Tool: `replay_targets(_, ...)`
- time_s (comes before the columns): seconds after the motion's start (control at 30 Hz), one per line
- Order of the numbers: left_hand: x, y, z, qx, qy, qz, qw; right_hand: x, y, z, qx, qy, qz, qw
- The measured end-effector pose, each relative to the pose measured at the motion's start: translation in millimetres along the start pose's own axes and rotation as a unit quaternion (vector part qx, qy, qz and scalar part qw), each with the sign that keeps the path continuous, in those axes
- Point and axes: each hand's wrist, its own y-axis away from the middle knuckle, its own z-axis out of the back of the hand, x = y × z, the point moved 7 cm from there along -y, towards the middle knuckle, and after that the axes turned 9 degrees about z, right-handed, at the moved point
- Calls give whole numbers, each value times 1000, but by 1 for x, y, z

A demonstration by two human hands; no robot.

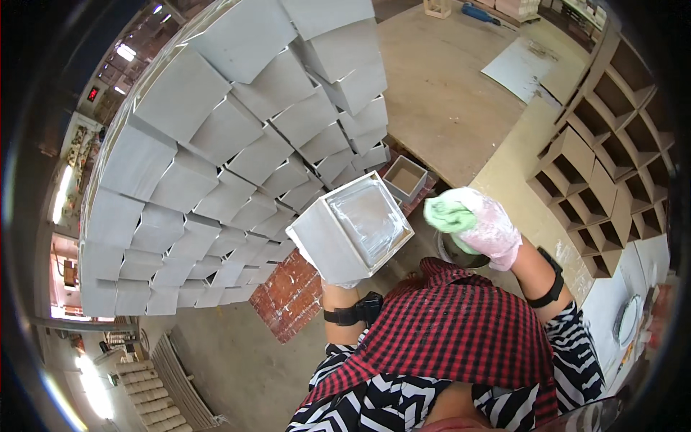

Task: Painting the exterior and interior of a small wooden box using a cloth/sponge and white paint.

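Note:
My left hand [304, 253], in a white glove, grips a pale grey-painted box [315, 232] from its left side and underneath; most of its fingers are hidden behind the box. The box is tilted, and its framed, recessed face carries wet-looking white streaks. To the right of it, my right hand [495, 232] wears a white glove smeared with pink and closes around a bunched light green cloth [450, 214]. The cloth is held apart from the box. Below that hand, a round bucket [461, 255] is partly covered by the hand and my clothing.
A tall stack of similar grey boxes [230, 133] fills the left and front. Another open box [405, 177] sits low beyond the held one. Unpainted brown compartment units [576, 194] stand at the right, beside a large board [446, 86]. A reddish stained panel [288, 295] lies on the floor.

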Motion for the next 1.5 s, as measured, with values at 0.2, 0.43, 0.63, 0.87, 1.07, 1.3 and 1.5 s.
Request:
replay_targets(0.2, 1, -5, -12, -35, -1, 60, 998, 36, -42, -25, 135, 270, 128, 945)
replay_targets(0.43, 13, -17, 11, -27, 14, 67, 997, 16, -19, -53, 293, 150, 102, 939)
replay_targets(0.63, 0, -15, 11, -52, -1, -1, 999, 25, -40, -29, 207, 139, 78, 965)
replay_targets(0.87, 14, -22, 11, -11, 34, 48, 998, 4, -22, -55, 334, 114, 41, 935)
replay_targets(1.07, 8, -9, 1, -54, 43, 59, 996, -46, -19, -36, 80, -384, -131, 910)
replay_targets(1.3, 1, -13, 58, -68, 32, 87, 993, -111, 24, -40, 32, -329, -212, 920)
replay_targets(1.5, 11, -17, 135, -203, -128, 157, 958, -151, 67, -36, -50, -217, -224, 949)
